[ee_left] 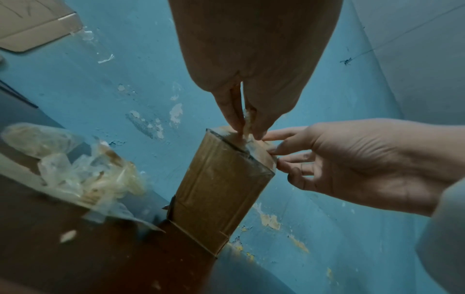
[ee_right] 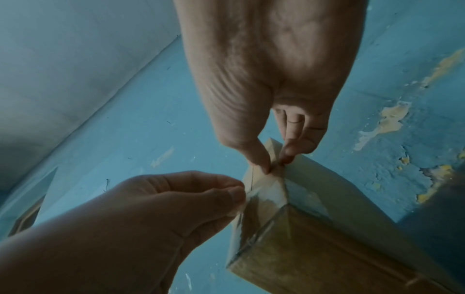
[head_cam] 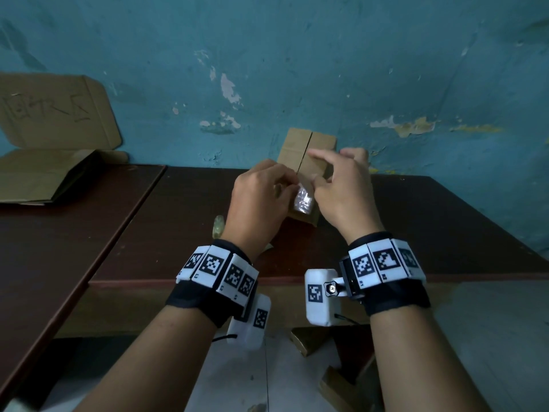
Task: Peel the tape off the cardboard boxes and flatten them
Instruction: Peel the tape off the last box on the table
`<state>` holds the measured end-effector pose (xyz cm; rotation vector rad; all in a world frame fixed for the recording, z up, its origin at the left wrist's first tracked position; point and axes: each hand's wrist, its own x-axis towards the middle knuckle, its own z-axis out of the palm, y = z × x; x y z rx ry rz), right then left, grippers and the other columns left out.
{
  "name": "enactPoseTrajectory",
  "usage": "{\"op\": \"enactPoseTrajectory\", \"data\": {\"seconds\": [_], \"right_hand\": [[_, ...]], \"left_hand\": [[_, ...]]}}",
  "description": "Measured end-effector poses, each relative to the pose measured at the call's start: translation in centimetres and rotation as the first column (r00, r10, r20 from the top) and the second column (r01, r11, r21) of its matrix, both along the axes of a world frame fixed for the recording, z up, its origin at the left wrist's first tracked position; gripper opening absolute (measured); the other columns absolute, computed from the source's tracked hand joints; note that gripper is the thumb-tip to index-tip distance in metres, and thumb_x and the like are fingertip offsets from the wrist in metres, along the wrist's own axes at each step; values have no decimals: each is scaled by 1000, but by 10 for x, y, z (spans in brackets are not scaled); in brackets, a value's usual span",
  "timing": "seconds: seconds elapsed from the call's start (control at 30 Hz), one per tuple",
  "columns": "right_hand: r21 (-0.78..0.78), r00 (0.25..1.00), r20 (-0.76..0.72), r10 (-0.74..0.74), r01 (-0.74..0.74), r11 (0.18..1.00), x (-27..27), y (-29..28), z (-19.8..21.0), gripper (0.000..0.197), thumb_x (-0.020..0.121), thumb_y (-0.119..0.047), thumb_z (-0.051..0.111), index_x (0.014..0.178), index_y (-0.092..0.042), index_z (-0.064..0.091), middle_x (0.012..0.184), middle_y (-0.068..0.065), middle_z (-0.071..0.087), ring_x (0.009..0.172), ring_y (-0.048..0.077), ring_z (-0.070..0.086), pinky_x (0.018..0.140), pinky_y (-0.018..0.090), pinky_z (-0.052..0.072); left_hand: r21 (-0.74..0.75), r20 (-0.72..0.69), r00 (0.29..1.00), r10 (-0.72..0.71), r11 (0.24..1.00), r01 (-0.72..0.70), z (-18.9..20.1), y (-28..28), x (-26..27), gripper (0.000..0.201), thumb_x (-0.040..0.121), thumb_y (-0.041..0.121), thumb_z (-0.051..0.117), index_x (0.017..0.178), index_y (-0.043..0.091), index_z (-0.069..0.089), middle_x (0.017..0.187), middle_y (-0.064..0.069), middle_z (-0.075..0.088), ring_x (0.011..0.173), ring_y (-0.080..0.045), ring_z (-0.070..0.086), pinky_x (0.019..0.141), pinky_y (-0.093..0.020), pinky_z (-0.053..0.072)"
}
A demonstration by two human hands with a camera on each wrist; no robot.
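A small brown cardboard box (head_cam: 322, 144) stands on the dark table (head_cam: 445, 233) close to the blue wall. Clear tape (head_cam: 303, 200) covers the box end nearest me. My left hand (head_cam: 289, 185) pinches a lifted strip of that tape (ee_left: 249, 119) between thumb and forefinger. In the left wrist view the box (ee_left: 219, 189) rises below my left hand (ee_left: 247, 129). My right hand (head_cam: 319, 178) pinches the top edge of the box (ee_right: 302, 248) with thumb and forefinger. The right wrist view shows my right hand (ee_right: 275, 167) at the taped corner (ee_right: 266, 199).
A heap of peeled tape (ee_left: 88, 179) lies on the table left of the box. Flattened cardboard (head_cam: 44, 173) is stacked on a second table at the left, with a sheet (head_cam: 56, 111) leaning on the wall. Cardboard pieces (head_cam: 309, 340) lie on the floor below.
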<state>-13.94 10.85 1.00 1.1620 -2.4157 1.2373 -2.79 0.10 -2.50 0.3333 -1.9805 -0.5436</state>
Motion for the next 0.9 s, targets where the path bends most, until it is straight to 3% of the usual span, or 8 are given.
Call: {"op": "enactPoseTrajectory", "data": {"seconds": [0.3, 0.4, 0.57, 0.73, 0.9], "right_hand": [[98, 998, 28, 63, -65, 993, 4, 0, 0, 70, 96, -20, 77, 159, -37, 52, 144, 4, 40, 110, 29, 66, 110, 41, 53], [145, 997, -11, 78, -76, 987, 5, -1, -2, 80, 94, -20, 76, 164, -35, 42, 139, 3, 40, 110, 30, 65, 108, 42, 53], [141, 994, -63, 92, -83, 987, 5, -2, -5, 75, 101, -21, 72, 167, -35, 37, 132, 2, 40, 106, 28, 63, 105, 45, 54], [233, 993, -94, 77, -54, 971, 5, -2, -6, 79, 103, -21, 64, 170, -34, 24, 139, 9, 37, 124, 35, 57, 106, 50, 53], [275, 995, -74, 73, -50, 960, 6, -3, -6, 84, 104, -21, 63, 171, -40, 15, 141, 10, 35, 127, 36, 55, 103, 53, 54]], "left_hand": [[78, 92, 996, 6, 997, -13, -8, -3, -4, 30, 89, 12, 82, 114, 15, 66, 108, 0, 69, 96, -19, 68, 85, -45, 60], [126, 123, 992, -19, 992, 3, -11, -5, -6, 21, 91, 9, 78, 110, 12, 69, 104, -2, 69, 95, -21, 66, 87, -45, 58], [147, 181, 983, -39, 989, 12, -8, -2, -5, 10, 96, 4, 69, 104, 8, 68, 101, -3, 67, 94, -20, 63, 86, -35, 53], [116, 253, 964, -85, 992, 57, -7, -1, -3, 6, 97, 5, 67, 98, 10, 64, 96, -2, 60, 86, -15, 54, 72, -19, 38], [99, 270, 958, -97, 992, 72, -3, 0, 1, 11, 95, 7, 72, 99, 12, 63, 99, -3, 58, 86, -16, 56, 70, -14, 39]]}}
